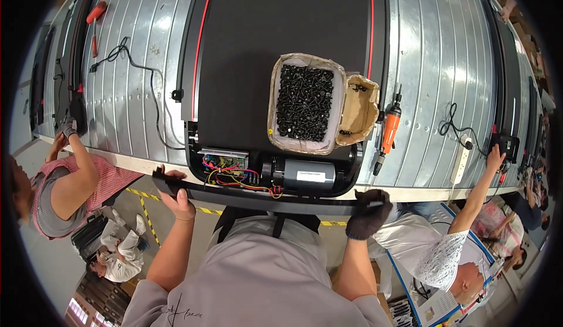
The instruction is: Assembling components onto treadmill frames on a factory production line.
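A long black cover panel (264,199) runs along the near edge of a black treadmill (281,51) that lies on a conveyor of metal rollers. My bare left hand (176,195) grips the panel's left end. My right hand (368,213), in a dark glove, grips its right end. Behind the panel the treadmill's open bay shows a circuit board with coloured wires (226,169) and a black motor (305,174).
A box of black screws (305,101) and a smaller torn box (360,110) sit on the treadmill belt. An orange power screwdriver (388,130) lies to the right. A white power strip (461,160) and cables lie on the rollers. Other people work on both sides.
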